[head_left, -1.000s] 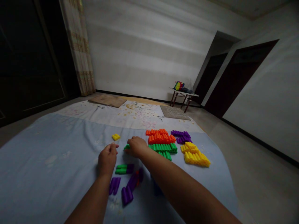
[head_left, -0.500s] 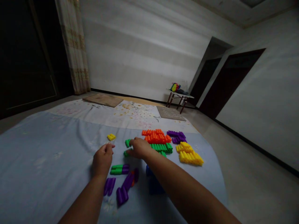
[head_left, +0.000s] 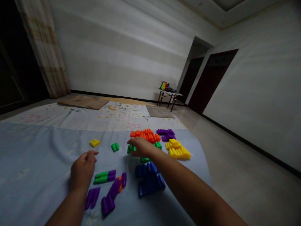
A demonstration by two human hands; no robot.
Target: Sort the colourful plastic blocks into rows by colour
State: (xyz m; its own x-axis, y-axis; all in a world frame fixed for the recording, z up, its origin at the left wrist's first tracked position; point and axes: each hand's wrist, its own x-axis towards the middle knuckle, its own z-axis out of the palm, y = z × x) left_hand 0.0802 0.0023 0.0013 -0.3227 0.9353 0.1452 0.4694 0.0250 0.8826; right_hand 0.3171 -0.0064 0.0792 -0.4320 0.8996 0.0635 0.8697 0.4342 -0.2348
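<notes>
My right hand (head_left: pixel 142 147) reaches over the row of green building blocks, its thumb and fingers closed around a green block (head_left: pixel 131 148) at the row's left end. To the left of it, a separate small green block (head_left: pixel 115 147) lies on the cloth. My left hand (head_left: pixel 82 169) rests on the cloth with curled fingers and nothing visible in them. Just beyond that hand is a small yellow block (head_left: pixel 95 143). Nearer me lie a joined green-and-purple piece (head_left: pixel 104 177), a purple block (head_left: pixel 92 198) and a purple-and-orange assembly (head_left: pixel 114 190).
Grouped at the right are orange blocks (head_left: pixel 147 135), purple blocks (head_left: pixel 166 134), yellow blocks (head_left: pixel 178 151) and dark blue blocks (head_left: pixel 150 183). A pale blue floral cloth (head_left: pixel 47 150) covers the table. Two flat boards lie at its far side, and a small table (head_left: pixel 169 92) stands beyond.
The view has swung right. My right hand has moved away from the small green block, now bare on the cloth, onto the green row. My left hand stays by the yellow block.
</notes>
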